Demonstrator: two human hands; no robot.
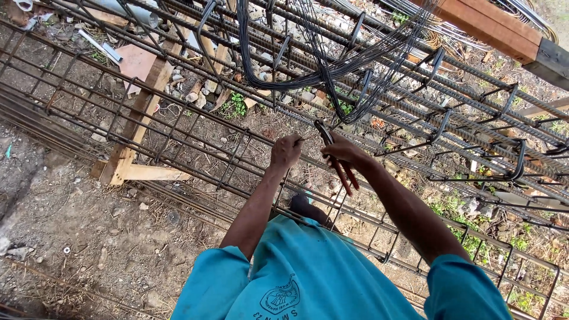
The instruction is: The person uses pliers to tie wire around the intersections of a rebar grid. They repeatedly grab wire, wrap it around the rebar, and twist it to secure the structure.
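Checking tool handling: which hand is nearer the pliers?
Right. The right hand grips the pliers; the left hand is just left of them, pinching a thin tie wire.

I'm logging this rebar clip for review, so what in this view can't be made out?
- Head view: tool tip at the bar, too small to tell what it grips.
- Left hand: closed fist hides what it pinches.
- Right hand: covers the pliers' handles.
- Legs and feet: hidden by the teal shirt.
- Rebar cage: cut off by the frame edges.

head-worn view, looking steeply down, close
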